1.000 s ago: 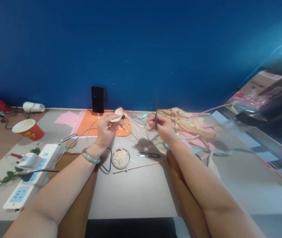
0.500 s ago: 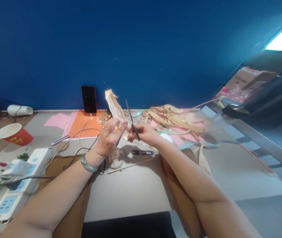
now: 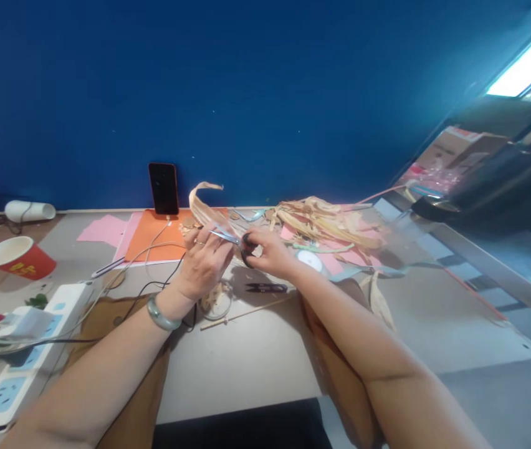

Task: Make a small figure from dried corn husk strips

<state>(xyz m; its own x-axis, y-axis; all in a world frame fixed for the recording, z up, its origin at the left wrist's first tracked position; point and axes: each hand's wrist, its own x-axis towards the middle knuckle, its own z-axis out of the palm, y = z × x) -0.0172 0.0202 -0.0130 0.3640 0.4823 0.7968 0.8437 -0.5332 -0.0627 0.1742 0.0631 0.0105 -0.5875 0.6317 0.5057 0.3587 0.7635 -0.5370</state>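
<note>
My left hand [image 3: 202, 262] holds a long dried corn husk strip [image 3: 202, 209] that curls up and to the left above the table. My right hand [image 3: 270, 252] grips small scissors [image 3: 232, 238], blades pointing left and meeting the husk beside my left fingers. A green bangle [image 3: 160, 315] sits on my left wrist. Below the hands lie a round clear dish [image 3: 216, 299] with husk scraps, a thin wooden stick [image 3: 247, 310] and dark thread snips [image 3: 265, 287].
A pile of dried husks [image 3: 326, 224] lies at the back right on pink paper. A phone [image 3: 163, 188] leans on the blue wall above an orange sheet [image 3: 153, 240]. A red paper cup [image 3: 15, 259] and a white power strip [image 3: 27, 337] with cables are at left.
The husk, upright half a second ago, now bends down to the left. The scissors have swung from pointing up to pointing left onto the husk, and both hands have come together.
</note>
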